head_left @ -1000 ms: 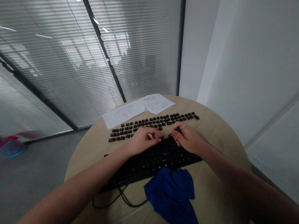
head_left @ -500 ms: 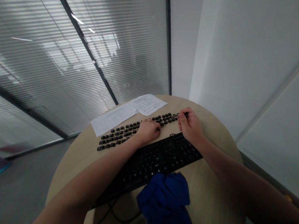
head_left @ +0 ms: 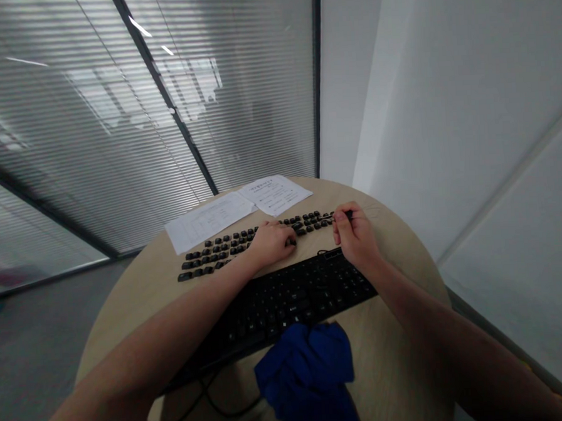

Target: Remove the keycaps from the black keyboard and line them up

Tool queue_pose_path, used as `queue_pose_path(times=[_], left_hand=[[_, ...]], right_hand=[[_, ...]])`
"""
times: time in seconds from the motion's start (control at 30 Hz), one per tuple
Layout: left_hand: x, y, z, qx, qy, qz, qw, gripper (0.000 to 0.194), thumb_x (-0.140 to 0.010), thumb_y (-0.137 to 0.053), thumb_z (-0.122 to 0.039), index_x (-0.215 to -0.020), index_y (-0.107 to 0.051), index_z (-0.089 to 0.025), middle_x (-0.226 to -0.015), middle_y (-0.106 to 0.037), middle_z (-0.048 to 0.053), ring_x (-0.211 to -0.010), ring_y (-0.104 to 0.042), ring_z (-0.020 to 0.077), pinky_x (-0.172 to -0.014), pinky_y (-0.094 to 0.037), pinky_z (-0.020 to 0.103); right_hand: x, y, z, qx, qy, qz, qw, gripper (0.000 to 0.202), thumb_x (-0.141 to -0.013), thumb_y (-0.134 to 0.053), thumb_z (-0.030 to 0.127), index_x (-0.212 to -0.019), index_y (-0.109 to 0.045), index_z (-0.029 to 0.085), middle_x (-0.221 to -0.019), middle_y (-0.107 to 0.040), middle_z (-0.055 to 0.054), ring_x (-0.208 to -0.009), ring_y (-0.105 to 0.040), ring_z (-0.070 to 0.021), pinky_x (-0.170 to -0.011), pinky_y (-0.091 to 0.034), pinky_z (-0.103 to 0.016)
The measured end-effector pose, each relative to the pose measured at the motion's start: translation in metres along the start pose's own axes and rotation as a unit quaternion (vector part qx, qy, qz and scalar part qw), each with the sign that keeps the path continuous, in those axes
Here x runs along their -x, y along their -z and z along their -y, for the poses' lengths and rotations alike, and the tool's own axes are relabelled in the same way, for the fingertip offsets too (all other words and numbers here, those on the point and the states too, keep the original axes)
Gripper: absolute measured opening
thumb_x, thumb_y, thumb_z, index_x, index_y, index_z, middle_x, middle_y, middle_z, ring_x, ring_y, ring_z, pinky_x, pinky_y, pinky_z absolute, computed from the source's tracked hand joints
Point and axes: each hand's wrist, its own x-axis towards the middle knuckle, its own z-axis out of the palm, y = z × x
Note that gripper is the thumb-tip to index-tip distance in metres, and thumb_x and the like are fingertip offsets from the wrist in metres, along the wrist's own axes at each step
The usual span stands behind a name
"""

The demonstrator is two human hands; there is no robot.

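Note:
Loose black keycaps [head_left: 212, 258] lie in several rows on the round wooden table [head_left: 144, 287]. My left hand [head_left: 272, 243] is closed at the right part of these rows, its fingers curled round a small black keycap [head_left: 290, 241] that shows only in part. My right hand [head_left: 356, 237] is closed in a pinch on a wire keycap puller [head_left: 349, 214]; its black handle shows above the thumb and thin metal points left over the end of the rows. Below both hands lies a black keyboard [head_left: 290, 298], partly covered by my left forearm.
A crumpled blue cloth [head_left: 308, 366] lies at the near edge, beside the keyboard's cable [head_left: 216, 408]. Printed sheets of paper [head_left: 210, 222] rest behind the keycaps. A glass partition with blinds [head_left: 256, 99] and a white wall [head_left: 468, 100] stand beyond the table.
My left hand has shifted slightly left along the rows, with the dark keycap in its fingers. My right hand stays almost in place. The whole view has turned a little.

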Motion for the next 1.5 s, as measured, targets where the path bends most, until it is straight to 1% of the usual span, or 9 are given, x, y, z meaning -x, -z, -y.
queue_pose_path(times=[0.07,0.1,0.2,0.33,0.4,0.47,0.77,1.27,1.5], left_hand=[[0.009,0.011,0.000,0.004,-0.004,-0.018,1.000,0.022,-0.085,-0.065,-0.037,-0.098,-0.072,-0.020,-0.101,-0.074,0.009,-0.102,-0.062,0.0288,-0.089,-0.042,0.041],[0.015,0.018,-0.001,0.008,-0.002,-0.029,1.000,0.024,-0.087,-0.064,-0.039,-0.099,-0.072,-0.020,-0.100,-0.073,0.009,-0.101,-0.062,0.0283,-0.088,-0.043,0.040],[0.041,0.036,-0.003,0.044,0.024,-0.031,0.998,0.023,-0.092,-0.057,-0.035,-0.099,-0.072,-0.019,-0.096,-0.073,0.008,-0.093,-0.064,0.0238,-0.084,-0.045,0.035],[0.075,0.047,-0.010,0.121,0.021,0.103,0.987,0.018,-0.090,-0.060,-0.032,-0.088,-0.074,-0.022,-0.079,-0.072,0.002,-0.071,-0.064,0.0175,-0.068,-0.044,0.028],[0.085,0.046,-0.013,0.162,-0.017,0.154,0.975,0.014,-0.089,-0.063,-0.031,-0.088,-0.074,-0.023,-0.074,-0.070,0.000,-0.068,-0.064,0.0164,-0.066,-0.043,0.027],[0.090,0.042,-0.015,0.191,-0.039,0.161,0.968,0.010,-0.087,-0.066,-0.030,-0.088,-0.074,-0.023,-0.072,-0.069,-0.001,-0.066,-0.063,0.0158,-0.063,-0.042,0.026],[0.093,0.020,-0.010,0.222,-0.030,0.120,0.967,0.011,-0.081,-0.073,-0.034,-0.085,-0.070,-0.023,-0.071,-0.066,-0.003,-0.062,-0.058,0.0146,-0.060,-0.037,0.027],[0.093,0.018,-0.012,0.233,-0.016,0.103,0.967,0.013,-0.078,-0.076,-0.034,-0.080,-0.070,-0.023,-0.068,-0.063,-0.003,-0.061,-0.055,0.0152,-0.058,-0.034,0.028],[0.094,0.022,-0.017,0.209,0.011,0.115,0.971,0.013,-0.079,-0.076,-0.035,-0.083,-0.072,-0.024,-0.072,-0.067,-0.001,-0.064,-0.057,0.0175,-0.057,-0.031,0.028]], right_hand=[[0.001,-0.001,0.003,-0.021,0.020,-0.071,0.997,0.032,-0.100,-0.047,0.057,-0.097,-0.046,0.025,-0.063,-0.049,0.006,-0.048,-0.045,-0.0117,-0.046,-0.036,-0.025],[0.002,-0.002,0.006,-0.032,0.021,-0.076,0.996,0.033,-0.099,-0.048,0.057,-0.095,-0.046,0.025,-0.062,-0.049,0.006,-0.047,-0.045,-0.0111,-0.045,-0.036,-0.025],[0.006,-0.004,0.018,-0.054,-0.023,0.060,0.996,0.035,-0.098,-0.051,0.058,-0.088,-0.047,0.024,-0.058,-0.050,0.007,-0.045,-0.047,-0.0096,-0.044,-0.036,-0.023],[0.016,-0.013,0.029,-0.038,-0.090,0.300,0.949,0.033,-0.096,-0.055,0.052,-0.085,-0.049,0.022,-0.056,-0.053,0.007,-0.045,-0.050,-0.0085,-0.046,-0.038,-0.021],[0.022,-0.019,0.030,-0.016,-0.107,0.358,0.928,0.029,-0.097,-0.056,0.048,-0.086,-0.050,0.021,-0.056,-0.055,0.007,-0.046,-0.052,-0.0087,-0.048,-0.040,-0.021],[0.026,-0.025,0.028,0.005,-0.114,0.384,0.916,0.027,-0.097,-0.055,0.045,-0.087,-0.051,0.021,-0.057,-0.057,0.006,-0.047,-0.054,-0.0093,-0.050,-0.042,-0.021],[0.033,-0.033,0.029,0.070,-0.108,0.403,0.906,0.022,-0.099,-0.052,0.039,-0.086,-0.053,0.021,-0.055,-0.059,0.005,-0.050,-0.055,-0.0112,-0.054,-0.043,-0.022],[0.033,-0.033,0.043,0.161,-0.091,0.447,0.875,0.019,-0.100,-0.049,0.038,-0.089,-0.053,0.022,-0.055,-0.058,0.005,-0.051,-0.054,-0.0130,-0.055,-0.040,-0.024],[0.048,-0.036,0.041,0.229,0.000,0.417,0.879,0.017,-0.094,-0.055,0.035,-0.083,-0.052,0.023,-0.062,-0.053,0.003,-0.054,-0.047,-0.0134,-0.054,-0.034,-0.027]])
